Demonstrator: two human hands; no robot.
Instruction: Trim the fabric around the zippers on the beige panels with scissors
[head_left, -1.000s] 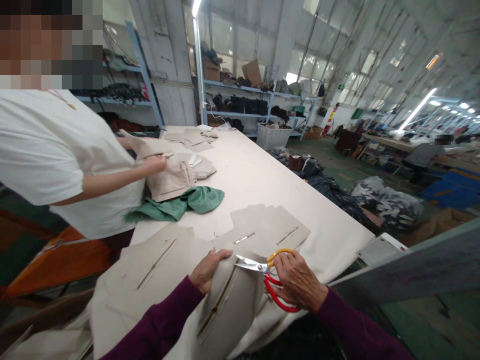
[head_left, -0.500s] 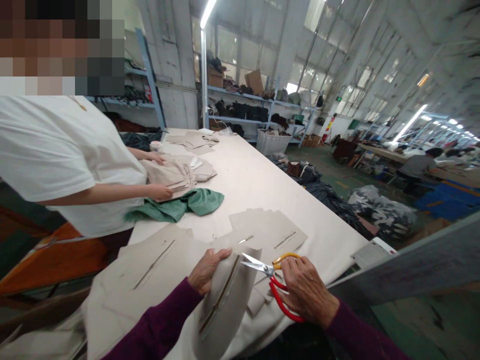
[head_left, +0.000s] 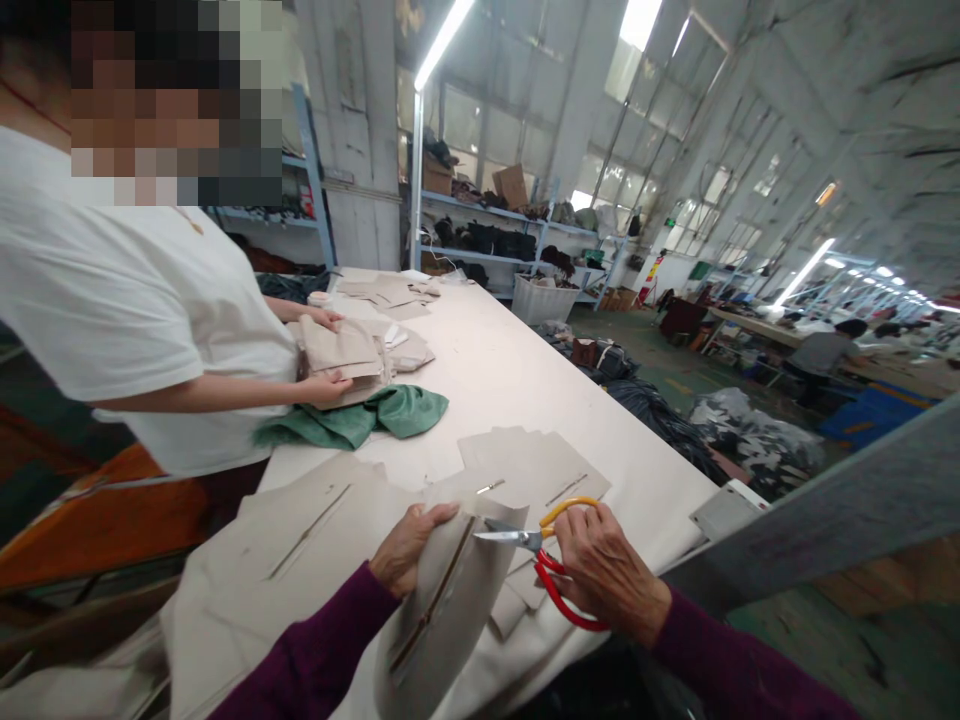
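Observation:
My left hand (head_left: 411,548) grips the upper left edge of a beige fabric panel (head_left: 480,590), which curves down toward me. A zipper (head_left: 429,612) with a brass-coloured look runs lengthwise along the panel. In my right hand (head_left: 611,565) is a pair of scissors (head_left: 529,540) with one yellow and one red handle loop. Their blades are parted and lie over the panel beside the zipper's upper end. More beige panels with zippers (head_left: 307,530) are spread on the table to the left, and a fanned stack (head_left: 536,460) lies behind the scissors.
Across the white table (head_left: 510,350), a co-worker in a white shirt (head_left: 172,330) holds beige pieces (head_left: 341,350). Green cloth (head_left: 390,415) lies near them. A grey beam (head_left: 825,510) and a white box (head_left: 731,510) border the table's right side.
The scissors have tilted slightly, and their tips now sit a little lower and closer to the zipper. The co-worker has lifted a beige piece. The view has shifted slightly.

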